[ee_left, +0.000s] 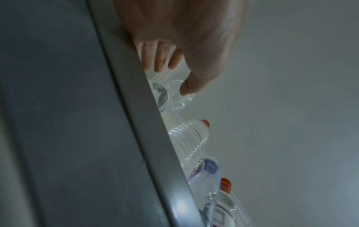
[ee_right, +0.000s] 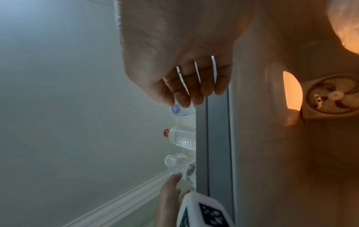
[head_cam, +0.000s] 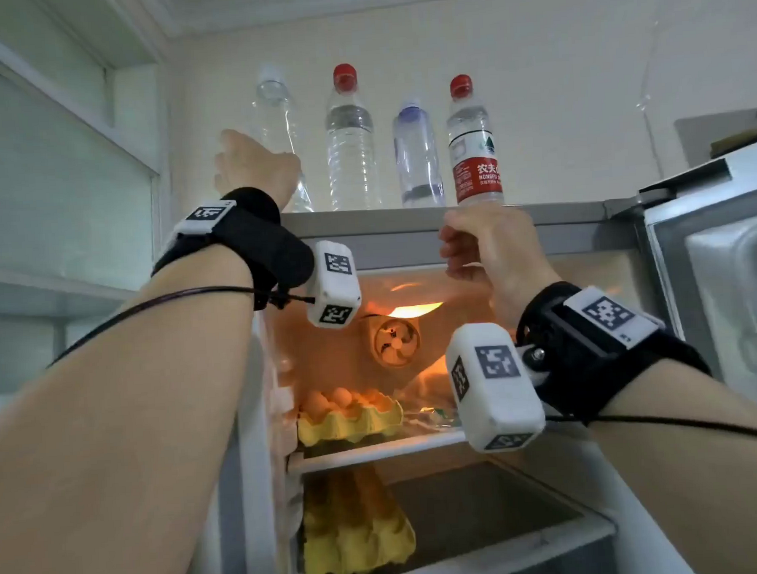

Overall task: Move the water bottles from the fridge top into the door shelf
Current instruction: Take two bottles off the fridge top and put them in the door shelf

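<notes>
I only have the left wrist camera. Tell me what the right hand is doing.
Observer: The right hand has its grip round the base of the red-labelled bottle, at the front edge of the fridge top.
Operator: Report whether the fridge door is open.
Observer: It is. The door stands swung out on the right side.
Operator: Name what sits on the upper shelf inside.
Observer: A yellow egg carton with eggs in it, at the left of that shelf.
</notes>
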Tool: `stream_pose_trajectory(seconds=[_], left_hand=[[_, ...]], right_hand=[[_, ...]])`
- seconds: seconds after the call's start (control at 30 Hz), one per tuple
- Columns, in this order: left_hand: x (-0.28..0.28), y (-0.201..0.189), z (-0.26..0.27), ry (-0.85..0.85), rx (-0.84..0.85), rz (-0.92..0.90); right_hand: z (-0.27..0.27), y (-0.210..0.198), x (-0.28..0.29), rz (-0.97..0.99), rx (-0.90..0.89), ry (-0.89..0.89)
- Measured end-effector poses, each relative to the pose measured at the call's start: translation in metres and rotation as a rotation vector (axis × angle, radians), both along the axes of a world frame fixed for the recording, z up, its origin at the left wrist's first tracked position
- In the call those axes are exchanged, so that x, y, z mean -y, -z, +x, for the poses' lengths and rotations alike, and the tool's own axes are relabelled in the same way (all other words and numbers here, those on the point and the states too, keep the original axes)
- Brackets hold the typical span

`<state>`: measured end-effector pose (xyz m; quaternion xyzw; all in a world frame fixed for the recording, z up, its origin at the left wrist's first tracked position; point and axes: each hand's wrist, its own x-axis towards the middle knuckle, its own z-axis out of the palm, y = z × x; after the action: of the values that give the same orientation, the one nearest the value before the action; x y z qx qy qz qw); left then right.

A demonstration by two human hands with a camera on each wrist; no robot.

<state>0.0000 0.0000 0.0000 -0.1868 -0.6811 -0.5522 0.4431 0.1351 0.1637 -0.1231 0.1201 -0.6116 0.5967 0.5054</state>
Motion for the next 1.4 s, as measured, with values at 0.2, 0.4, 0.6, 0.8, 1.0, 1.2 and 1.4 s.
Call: stream_pose_trajectory(seconds=[0.2,0.4,0.6,0.8,1.0,1.2,1.4], left_hand=[[-0.011,-0.012,-0.011,-0.102,0.098,-0.334],[-0.014,-0.004,-0.008,-0.222,0.016,-0.432],[-0.003,0.005,-0.006,0.041,-0.066,-0.125],[0.007,0.01,-0.001,0.166,-0.109,-0.042],[0.008,0.008,-0.004,0.194,-0.117,-0.072],[0.008,0.008,-0.005,0.157,-0.119,-0.062],[0.007,0.008,-0.003,0.172,-0.129,-0.058]], right_hand=[[-0.014,-0.002,-0.005,0.019,-0.017,0.065],[-0.024,-0.008,-0.004,0.033,-0.025,0.082],[-0.039,-0.038,0.008,0.035,-0.039,0.041],[-0.06,-0.089,0.026,0.064,-0.091,0.188],[-0.085,-0.11,0.033,0.267,-0.013,0.564],[-0.099,-0.115,0.035,0.395,0.147,0.719],[-0.102,-0.12,0.035,0.516,0.293,0.682]])
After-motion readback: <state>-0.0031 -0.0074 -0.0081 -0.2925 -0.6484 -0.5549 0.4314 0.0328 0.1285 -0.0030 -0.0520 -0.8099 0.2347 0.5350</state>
